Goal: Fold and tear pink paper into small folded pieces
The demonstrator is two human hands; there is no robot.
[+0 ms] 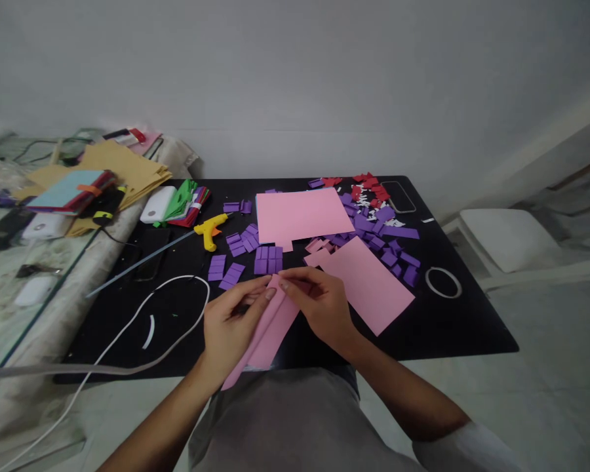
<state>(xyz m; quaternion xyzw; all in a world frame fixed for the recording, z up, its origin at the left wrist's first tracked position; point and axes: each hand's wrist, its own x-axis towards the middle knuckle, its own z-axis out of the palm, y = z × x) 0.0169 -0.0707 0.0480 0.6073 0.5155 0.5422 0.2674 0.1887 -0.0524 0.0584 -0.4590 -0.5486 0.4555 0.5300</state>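
Both of my hands pinch a long pink paper strip [268, 334] over the near edge of the black table [472, 328]. My left hand [233, 321] grips the strip's left side, thumb on top near its upper end. My right hand [319, 305] presses fingertips on the same upper end from the right. The strip looks folded lengthwise and slants down toward my lap. Just beyond the fingers lie small purple foam rectangles [268, 259].
Two pink sheets [299, 213] [368, 285] lie on the table among several purple and red [371, 187] pieces. A yellow glue gun [210, 229] with a white cable [177, 314], a tape ring [443, 282] and stacked paper and card [113, 174] at left surround them.
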